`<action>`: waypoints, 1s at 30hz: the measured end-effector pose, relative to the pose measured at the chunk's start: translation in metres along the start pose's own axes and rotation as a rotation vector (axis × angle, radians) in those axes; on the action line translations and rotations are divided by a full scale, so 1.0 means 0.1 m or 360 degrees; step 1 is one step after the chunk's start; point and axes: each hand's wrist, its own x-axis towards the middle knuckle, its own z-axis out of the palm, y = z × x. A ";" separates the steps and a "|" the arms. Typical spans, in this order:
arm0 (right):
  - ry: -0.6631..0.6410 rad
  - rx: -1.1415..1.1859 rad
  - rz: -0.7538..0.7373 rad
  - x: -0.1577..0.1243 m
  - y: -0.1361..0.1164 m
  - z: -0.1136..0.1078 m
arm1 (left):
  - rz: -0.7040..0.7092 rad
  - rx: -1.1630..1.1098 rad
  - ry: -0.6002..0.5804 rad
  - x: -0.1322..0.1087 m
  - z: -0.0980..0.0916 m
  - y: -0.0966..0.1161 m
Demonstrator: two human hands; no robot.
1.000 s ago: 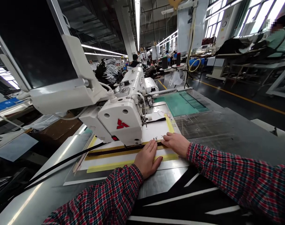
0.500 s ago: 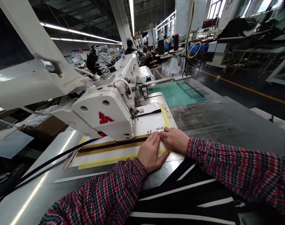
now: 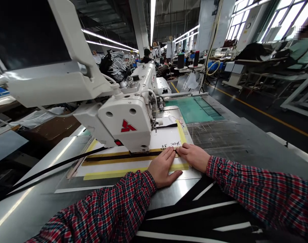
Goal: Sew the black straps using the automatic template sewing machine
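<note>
Both my hands lie flat on a white sewing template (image 3: 166,139) edged with yellow tape (image 3: 113,174). My left hand (image 3: 162,167) presses near the template's front, its fingertips on a black strip (image 3: 123,156) in a yellow-edged slot. My right hand (image 3: 194,157) rests beside it, its fingertips touching my left fingers. Neither hand grips anything. The white sewing machine head (image 3: 126,126) with a red logo stands just beyond, its needle area hidden behind the casing. Handwritten black marks show on the template above my fingers.
A long thin black strip (image 3: 57,168) runs left over the steel table (image 3: 234,145). Black-and-white striped fabric (image 3: 194,216) lies near me. A green mat (image 3: 191,109) lies behind the machine. A seated co-worker (image 3: 300,50) is at far right.
My fingertips have moved closer together than a second ago, near the strip. The whole view has swung slightly as my head moved. The template and machine stay in place.
</note>
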 end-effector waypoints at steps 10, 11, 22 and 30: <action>-0.0011 -0.0129 -0.0006 0.00 -0.01 0.00 | -0.0373 0.0452 -0.0093 -0.90 -0.49 -0.51; -0.0014 -0.0128 -0.0009 0.00 -0.01 0.00 | -0.0420 0.0482 -0.0108 -0.92 -0.49 -0.58; -0.0045 -0.0074 -0.0021 0.05 -0.05 -0.05 | -0.0414 0.0467 -0.0187 -0.93 -0.50 -0.76; -0.0044 -0.0123 -0.0030 0.24 -0.18 -0.07 | -0.0356 0.0533 -0.0267 -1.07 -0.67 -0.87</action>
